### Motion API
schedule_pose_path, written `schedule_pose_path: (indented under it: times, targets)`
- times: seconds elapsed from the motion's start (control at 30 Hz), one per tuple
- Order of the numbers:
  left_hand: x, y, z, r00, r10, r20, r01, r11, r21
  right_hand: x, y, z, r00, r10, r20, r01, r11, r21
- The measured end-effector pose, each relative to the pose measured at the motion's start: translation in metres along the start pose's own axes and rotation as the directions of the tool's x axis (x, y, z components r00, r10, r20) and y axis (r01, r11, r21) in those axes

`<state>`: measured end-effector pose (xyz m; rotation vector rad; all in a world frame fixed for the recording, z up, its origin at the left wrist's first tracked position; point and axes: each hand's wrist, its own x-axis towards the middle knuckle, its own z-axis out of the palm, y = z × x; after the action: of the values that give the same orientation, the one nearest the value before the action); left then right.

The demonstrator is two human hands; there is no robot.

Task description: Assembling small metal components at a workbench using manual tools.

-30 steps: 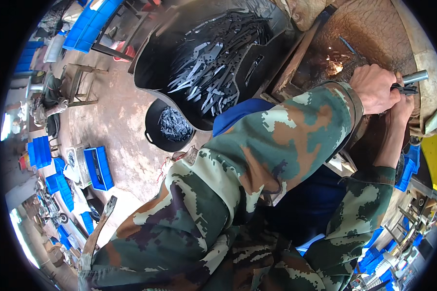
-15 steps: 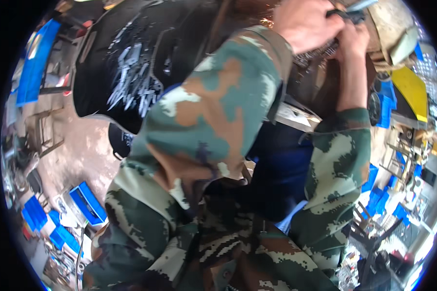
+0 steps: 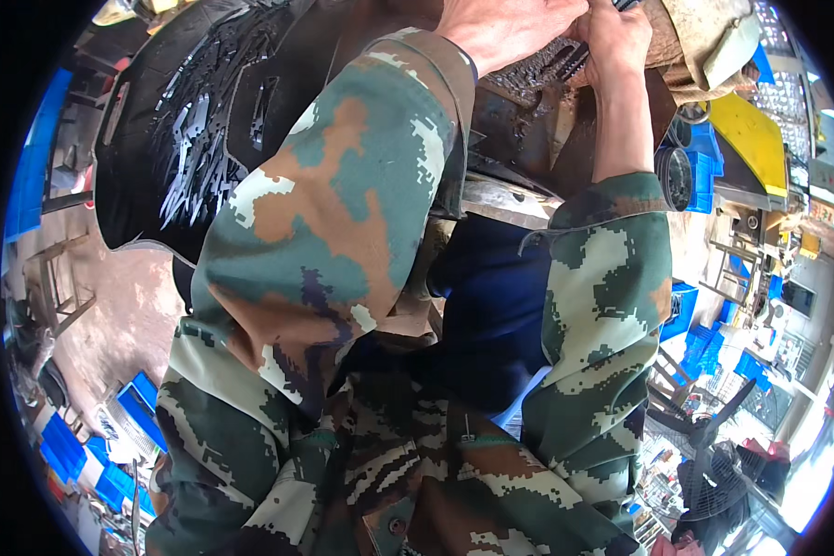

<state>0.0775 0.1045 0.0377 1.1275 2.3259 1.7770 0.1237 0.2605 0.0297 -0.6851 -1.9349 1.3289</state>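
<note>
Cropped at the top edge

The bare left hand (image 3: 505, 32) and bare right hand (image 3: 618, 44) are cut off, so their grip cannot be told. The camouflage-patterned fabric left sleeve (image 3: 343, 199) hides part of the black, curved-rimmed bin (image 3: 123, 208).

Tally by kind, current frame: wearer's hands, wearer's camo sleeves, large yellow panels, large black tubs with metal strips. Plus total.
Hands: 2 (left hand, right hand)
Camo sleeves: 2 (left sleeve, right sleeve)
Large yellow panel: 1
Large black tub with metal strips: 1
Total: 6

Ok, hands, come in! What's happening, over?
Left hand, right hand close together, up top. Dark piece at right hand, mostly out of frame. Metal strips off left, not in the way.
</note>
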Motion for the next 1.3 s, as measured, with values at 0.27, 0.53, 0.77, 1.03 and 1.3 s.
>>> schedule_pose_path:
  times: [0.27, 0.53, 0.77, 1.03, 1.3]
  targets:
    - [0.0, 0.003, 0.023, 1.0, 0.016, 0.018, -0.014, 0.997, -0.079, 0.003, 0.011, -0.024, 0.998, 0.015, -0.066, -0.017, 1.0, -0.018]
    - [-0.001, 0.003, 0.0, 1.0, 0.007, 0.011, -0.007, 1.0, -0.02, -0.003, -0.004, -0.002, 0.999, 0.034, -0.042, -0.036, 0.999, -0.037]
    - [-0.001, 0.003, -0.002, 1.0, -0.013, 0.022, 0.013, 1.0, -0.009, -0.002, -0.003, 0.002, 0.999, 0.004, -0.036, -0.004, 1.0, 0.008]
    - [-0.001, 0.01, -0.009, 1.0, 0.002, 0.0, -0.002, 1.0, -0.005, 0.003, 0.0, -0.001, 1.0, -0.018, -0.002, 0.018, 1.0, -0.02]
    - [-0.004, 0.018, -0.028, 1.0, -0.008, -0.027, 0.006, 0.999, -0.049, -0.002, -0.001, 0.003, 0.997, 0.073, -0.024, -0.072, 0.997, 0.034]
